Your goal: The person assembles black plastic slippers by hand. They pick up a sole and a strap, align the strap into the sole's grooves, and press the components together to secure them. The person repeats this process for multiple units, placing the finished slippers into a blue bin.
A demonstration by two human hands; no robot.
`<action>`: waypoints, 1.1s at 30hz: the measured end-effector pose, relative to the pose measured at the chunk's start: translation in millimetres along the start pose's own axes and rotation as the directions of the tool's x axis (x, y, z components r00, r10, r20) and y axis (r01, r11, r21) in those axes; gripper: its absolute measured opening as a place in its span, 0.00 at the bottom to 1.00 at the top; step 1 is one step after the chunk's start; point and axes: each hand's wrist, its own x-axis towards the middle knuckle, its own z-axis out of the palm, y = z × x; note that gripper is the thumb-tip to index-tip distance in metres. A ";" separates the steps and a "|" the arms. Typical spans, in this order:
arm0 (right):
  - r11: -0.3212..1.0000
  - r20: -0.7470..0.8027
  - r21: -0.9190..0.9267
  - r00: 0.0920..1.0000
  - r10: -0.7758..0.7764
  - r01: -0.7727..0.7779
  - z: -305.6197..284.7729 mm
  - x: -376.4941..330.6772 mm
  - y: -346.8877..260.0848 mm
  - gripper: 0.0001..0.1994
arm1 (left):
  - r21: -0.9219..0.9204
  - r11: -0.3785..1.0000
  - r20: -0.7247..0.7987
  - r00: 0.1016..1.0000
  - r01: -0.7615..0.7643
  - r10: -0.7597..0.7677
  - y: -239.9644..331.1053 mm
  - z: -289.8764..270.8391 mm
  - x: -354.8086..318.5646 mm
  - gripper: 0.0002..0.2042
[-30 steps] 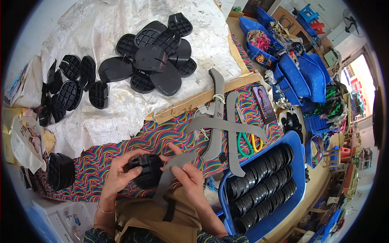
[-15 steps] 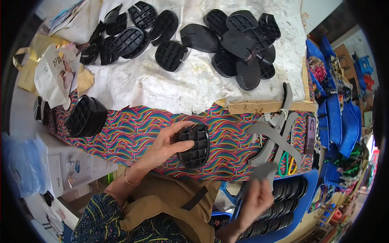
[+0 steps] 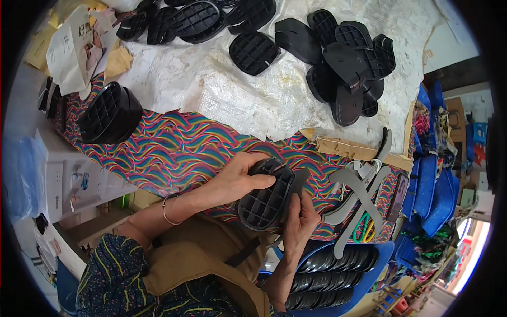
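In front of me my left hand (image 3: 244, 175) is closed round a black shoe-sole piece (image 3: 262, 203), its gridded, hollow face turned up and my thumb lying across the top. My right hand (image 3: 302, 214) pinches a dark grey strip (image 3: 299, 181) upright along the sole's right edge. Whether the strip touches the sole all along is hidden by my fingers. On the patterned cloth to the right lie crossed grey curved strips (image 3: 360, 193), nearest to my right hand. A short stack of similar black sole pieces (image 3: 108, 115) stands at the left.
Many black sole pieces (image 3: 348, 66) lie loose and heaped on a white sheet (image 3: 222, 108) at the back. Scissors (image 3: 364, 228) with green and yellow handles and a phone (image 3: 397, 198) lie at right. Below is a blue crate (image 3: 364, 288) with rows of black pieces.
My right hand has come up and left with the grey strip, from beside the crate to the sole's right edge. My left hand still holds the sole, now tilted. The view has shifted.
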 end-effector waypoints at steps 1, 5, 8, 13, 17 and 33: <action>0.998 -0.002 -0.025 0.999 -0.051 0.050 0.5 0.2 7.0 0.13 | -0.005 1.000 -0.004 1.000 -0.007 0.007 -1.1 0.3 0.9 0.15; 0.998 0.002 -0.001 0.998 -0.057 0.057 1.8 -0.6 4.6 0.17 | -0.011 0.999 -0.051 0.997 -0.051 0.050 -6.0 4.1 6.9 0.09; 1.000 0.021 -0.010 1.000 -0.013 0.013 0.7 -2.5 2.3 0.18 | 0.030 0.996 -0.087 0.992 -0.086 0.088 -11.5 5.1 9.9 0.07; 0.999 0.009 0.032 1.000 -0.025 0.025 3.5 -2.9 1.9 0.17 | 0.031 0.995 -0.085 0.992 -0.090 0.092 -14.9 6.3 14.0 0.07; 0.995 0.002 -0.039 0.996 -0.093 0.093 2.9 -1.9 7.8 0.19 | 0.038 0.994 -0.087 0.990 -0.105 0.108 -13.6 7.3 14.9 0.07; 0.985 0.187 -0.144 0.980 -0.066 0.094 -9.6 -5.2 -7.4 0.19 | -0.023 0.995 -0.161 0.983 -0.097 0.093 -3.5 12.9 15.2 0.06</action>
